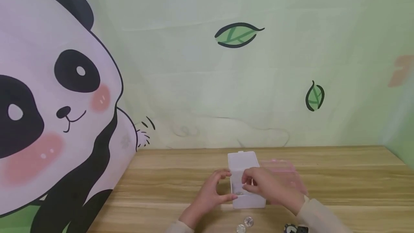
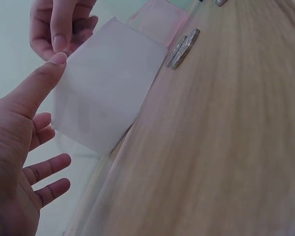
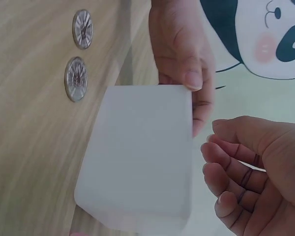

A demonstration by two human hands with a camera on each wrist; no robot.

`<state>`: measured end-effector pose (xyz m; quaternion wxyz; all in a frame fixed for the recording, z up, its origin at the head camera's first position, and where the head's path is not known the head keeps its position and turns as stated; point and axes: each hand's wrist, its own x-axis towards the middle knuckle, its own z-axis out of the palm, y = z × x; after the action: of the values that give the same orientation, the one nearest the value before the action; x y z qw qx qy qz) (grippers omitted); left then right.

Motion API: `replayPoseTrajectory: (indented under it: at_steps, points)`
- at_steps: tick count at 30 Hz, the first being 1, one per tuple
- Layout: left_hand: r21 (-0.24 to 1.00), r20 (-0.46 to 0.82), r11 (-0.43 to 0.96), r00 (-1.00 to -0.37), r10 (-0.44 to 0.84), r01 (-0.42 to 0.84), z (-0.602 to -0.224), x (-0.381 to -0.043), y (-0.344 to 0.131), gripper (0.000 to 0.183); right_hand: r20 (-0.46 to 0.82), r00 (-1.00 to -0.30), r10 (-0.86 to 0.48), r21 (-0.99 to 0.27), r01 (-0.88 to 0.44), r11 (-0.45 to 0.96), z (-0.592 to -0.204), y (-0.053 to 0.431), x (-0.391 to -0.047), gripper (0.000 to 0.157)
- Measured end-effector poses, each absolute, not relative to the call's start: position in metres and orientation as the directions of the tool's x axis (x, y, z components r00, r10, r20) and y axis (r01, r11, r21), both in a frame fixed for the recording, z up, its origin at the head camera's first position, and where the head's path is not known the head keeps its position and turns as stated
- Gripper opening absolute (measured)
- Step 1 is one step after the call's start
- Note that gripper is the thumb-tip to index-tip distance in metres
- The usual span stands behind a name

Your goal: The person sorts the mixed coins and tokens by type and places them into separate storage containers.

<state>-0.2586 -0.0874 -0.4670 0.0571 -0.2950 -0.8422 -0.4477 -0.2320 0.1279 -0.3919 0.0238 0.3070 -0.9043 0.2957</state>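
A white plastic box stands on the table with its lid raised at the far side. My left hand holds the box by its left side, thumb at the near edge and fingers farther back. Over the box's opening is my right hand, its fingers loosely bent; in the right wrist view nothing shows between thumb and fingertips. A small round shiny piece lies inside the box. Two silver coins lie on the table in front of it, one a little farther back than the other.
A pink see-through case lies right of the box, partly behind my right hand. At the lower frame edge sits a dark, round-faced object beside a black piece. A panda-printed cloth hangs behind the wooden table.
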Motion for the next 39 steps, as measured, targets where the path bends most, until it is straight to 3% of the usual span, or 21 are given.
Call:
replayPoseTrajectory:
  at_steps: [12, 20, 26, 33, 39]
  points:
    - [0.728, 0.356, 0.421, -0.823, 0.442, 0.541, -0.464, -0.260, -0.087, 0.063, 0.295, -0.749, -0.594, -0.497, -0.651, 0.574, -0.388, 0.134, -0.206, 0.006]
    - [0.726, 0.353, 0.422, -0.820, 0.450, 0.544, -0.466, -0.259, -0.087, 0.063, 0.323, -0.686, -0.652, -0.510, -0.707, 0.491, -0.407, 0.135, -0.186, 0.006]
    - [0.741, 0.341, 0.413, -0.826, 0.448, 0.530, -0.468, -0.255, -0.085, 0.063, 0.246, -0.683, -0.688, -0.568, -0.677, 0.468, -0.423, 0.133, -0.173, 0.003]
    - [0.742, 0.345, 0.411, -0.827, 0.444, 0.530, -0.467, -0.255, -0.086, 0.061, 0.036, -0.753, -0.656, -0.698, -0.489, 0.523, -0.430, 0.127, -0.168, 0.009]
    - [0.746, 0.349, 0.402, -0.826, 0.442, 0.531, -0.465, -0.256, -0.088, 0.061, 0.133, -0.709, -0.693, -0.607, -0.611, 0.509, -0.438, 0.124, -0.168, 0.006]
